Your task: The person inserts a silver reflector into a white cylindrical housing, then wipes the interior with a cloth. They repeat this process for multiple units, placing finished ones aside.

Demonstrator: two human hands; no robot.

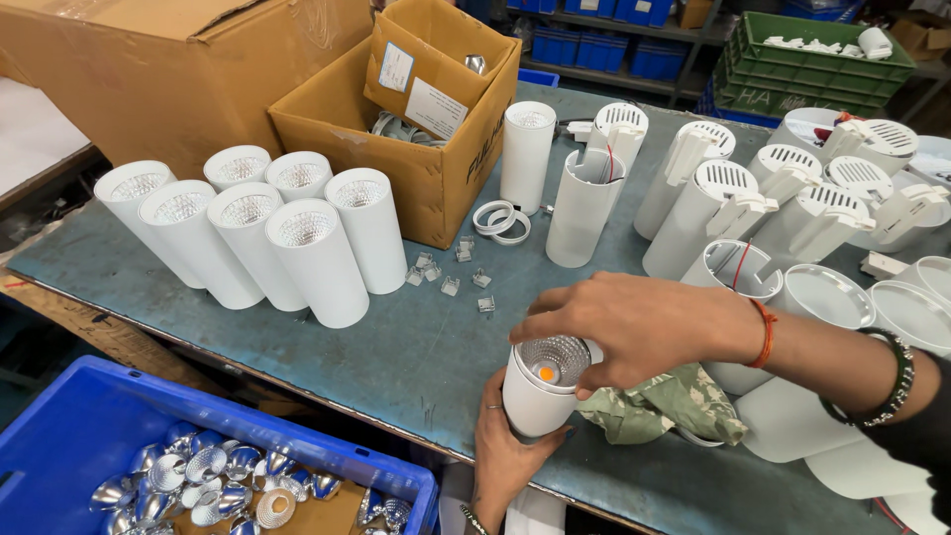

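Here, head view: our left hand grips a white lamp tube upright at the table edge, steadying it, while right hand fingers pinch its silver reflector at the top; more tubes stand nearby.

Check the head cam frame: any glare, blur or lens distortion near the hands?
Head view: even, soft light with faint shadows; the right hand and left hand on the white lamp tube are sharp, no motion blur. Small glints on the silver reflectors in the blue crate. Wide-angle bending shows along the table edge; the far shelves are slightly soft.
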